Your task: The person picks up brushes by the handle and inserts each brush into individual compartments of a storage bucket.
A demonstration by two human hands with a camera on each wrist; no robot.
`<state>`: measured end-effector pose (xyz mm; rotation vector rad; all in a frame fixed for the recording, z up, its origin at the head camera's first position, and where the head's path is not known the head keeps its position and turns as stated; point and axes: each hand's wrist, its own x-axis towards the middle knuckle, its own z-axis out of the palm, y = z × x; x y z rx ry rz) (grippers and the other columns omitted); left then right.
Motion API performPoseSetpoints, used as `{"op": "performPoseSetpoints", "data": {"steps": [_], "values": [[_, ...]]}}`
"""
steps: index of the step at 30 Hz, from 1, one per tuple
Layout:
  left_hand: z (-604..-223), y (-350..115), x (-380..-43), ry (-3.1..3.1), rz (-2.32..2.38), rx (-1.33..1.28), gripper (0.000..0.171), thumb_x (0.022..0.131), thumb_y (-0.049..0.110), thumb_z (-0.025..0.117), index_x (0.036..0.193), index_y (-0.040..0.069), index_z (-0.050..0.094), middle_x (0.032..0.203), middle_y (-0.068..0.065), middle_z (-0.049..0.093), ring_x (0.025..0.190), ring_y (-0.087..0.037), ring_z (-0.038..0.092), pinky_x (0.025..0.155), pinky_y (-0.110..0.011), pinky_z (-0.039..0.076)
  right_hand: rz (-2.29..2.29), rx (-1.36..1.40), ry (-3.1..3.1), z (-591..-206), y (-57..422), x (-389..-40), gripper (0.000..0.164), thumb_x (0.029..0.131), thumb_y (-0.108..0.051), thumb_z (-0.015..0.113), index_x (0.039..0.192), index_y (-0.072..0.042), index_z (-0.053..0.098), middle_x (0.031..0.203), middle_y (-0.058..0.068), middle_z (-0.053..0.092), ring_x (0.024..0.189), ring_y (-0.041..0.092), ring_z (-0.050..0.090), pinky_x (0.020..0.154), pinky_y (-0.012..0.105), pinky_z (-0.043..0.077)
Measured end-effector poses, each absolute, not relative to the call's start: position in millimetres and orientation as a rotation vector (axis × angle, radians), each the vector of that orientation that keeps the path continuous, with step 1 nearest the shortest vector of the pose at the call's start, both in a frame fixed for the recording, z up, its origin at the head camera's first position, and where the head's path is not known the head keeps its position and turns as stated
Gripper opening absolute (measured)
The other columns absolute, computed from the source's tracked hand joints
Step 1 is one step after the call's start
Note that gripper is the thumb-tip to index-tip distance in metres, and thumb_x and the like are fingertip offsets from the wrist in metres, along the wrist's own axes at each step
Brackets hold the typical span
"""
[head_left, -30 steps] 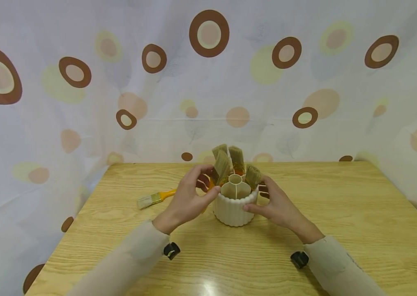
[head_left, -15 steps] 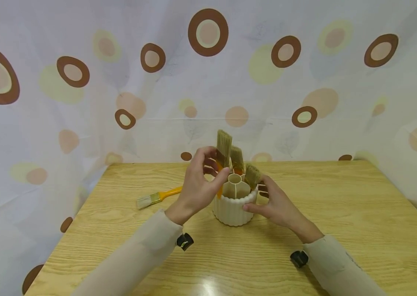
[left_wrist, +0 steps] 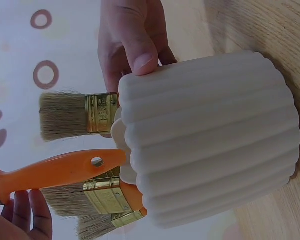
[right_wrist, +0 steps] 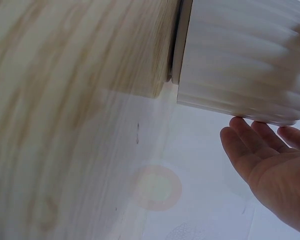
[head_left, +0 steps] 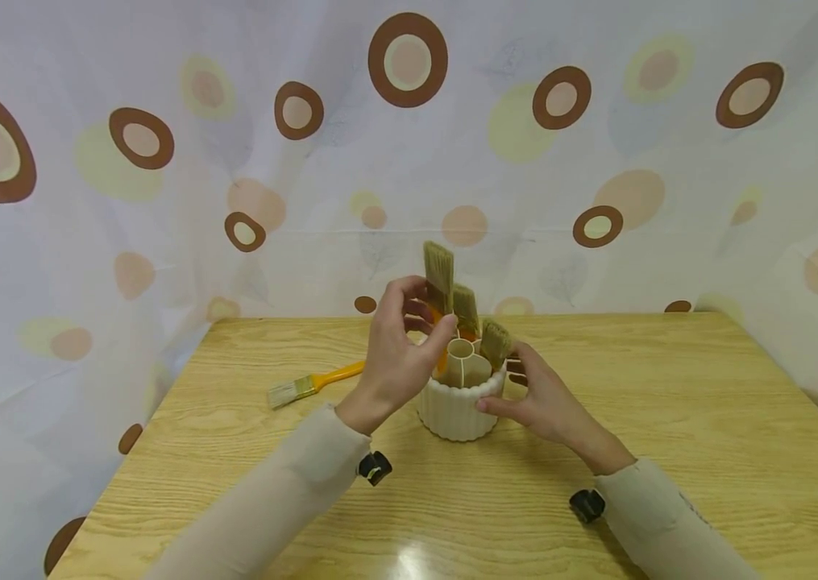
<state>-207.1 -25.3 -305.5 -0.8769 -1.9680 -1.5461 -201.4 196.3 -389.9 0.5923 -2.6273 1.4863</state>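
My left hand [head_left: 401, 350] pinches a paintbrush [head_left: 439, 270] by its orange handle, bristles up, over the left side of a ribbed white brush holder [head_left: 461, 415]. In the left wrist view the handle's end [left_wrist: 97, 162] is right at the holder's scalloped rim. Several paintbrushes stand in the holder bristles up, one [head_left: 496, 342] at the right and another [head_left: 465, 308] at the back. My right hand [head_left: 554, 399] grips the holder's right side, thumb in front; in the right wrist view its fingertips [right_wrist: 237, 122] touch the ribbed wall.
Another paintbrush [head_left: 303, 390] with a yellow-orange handle lies on the wooden table [head_left: 234, 499], left of the holder. A cloth with printed circles [head_left: 467, 153] hangs behind the table and along its sides.
My left hand has lifted toward the right and turned the paintbrush from tilted beside the holder to nearly upright over its left side. The right hand stays on the holder.
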Motion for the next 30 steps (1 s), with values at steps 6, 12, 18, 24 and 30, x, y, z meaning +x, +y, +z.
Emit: {"op": "performPoseSetpoints", "data": {"steps": [6, 12, 18, 24, 30], "values": [[-314, -27, -206, -1.98, -1.538, -0.859, 0.042, 0.087, 0.011, 0.067, 0.122, 0.003, 0.047, 0.11, -0.01, 0.051, 0.085, -0.019, 0.055, 0.072, -0.033, 0.052, 1.473, 0.597, -2.629, -389, 196, -202, 0.092, 0.074, -0.042, 0.081, 0.146, -0.013, 0.03, 0.14, 0.009, 0.04, 0.127, 0.033, 0.042, 0.102, 0.054, 0.036], [-322, -28, -207, -1.976, -1.563, -0.85, 0.041, 0.088, 0.013, 0.068, 0.123, 0.004, 0.048, 0.11, -0.01, 0.052, 0.085, -0.02, 0.055, 0.072, -0.035, 0.052, 1.475, 0.593, -2.629, -389, 195, -202, 0.092, 0.074, -0.04, 0.081, 0.146, -0.013, 0.03, 0.141, 0.009, 0.039, 0.128, 0.033, 0.042, 0.102, 0.054, 0.036], [-327, -25, -205, -2.021, -1.567, -0.82, 0.042, 0.087, 0.008, 0.068, 0.122, 0.003, 0.047, 0.11, -0.01, 0.052, 0.085, -0.021, 0.055, 0.074, -0.035, 0.052, 1.479, 0.596, -2.629, -391, 196, -202, 0.091, 0.075, -0.04, 0.08, 0.146, -0.013, 0.03, 0.142, 0.009, 0.038, 0.128, 0.034, 0.041, 0.102, 0.055, 0.036], [-330, -22, -199, -2.013, -1.583, -0.829, 0.04, 0.084, -0.003, 0.067, 0.119, -0.007, 0.047, 0.107, -0.021, 0.051, 0.084, -0.034, 0.056, 0.073, -0.048, 0.051, 1.484, 0.597, -2.635, -389, 196, -202, 0.09, 0.075, -0.042, 0.08, 0.145, -0.014, 0.03, 0.142, 0.009, 0.038, 0.129, 0.033, 0.04, 0.102, 0.055, 0.036], [-341, -21, -202, -2.004, -1.551, -0.822, 0.037, 0.083, -0.001, 0.068, 0.115, -0.003, 0.049, 0.103, -0.017, 0.052, 0.079, -0.028, 0.057, 0.069, -0.046, 0.052, 1.476, 0.596, -2.636, -390, 197, -203, 0.09, 0.075, -0.042, 0.08, 0.145, -0.014, 0.031, 0.141, 0.008, 0.039, 0.129, 0.032, 0.041, 0.102, 0.053, 0.037]]}}
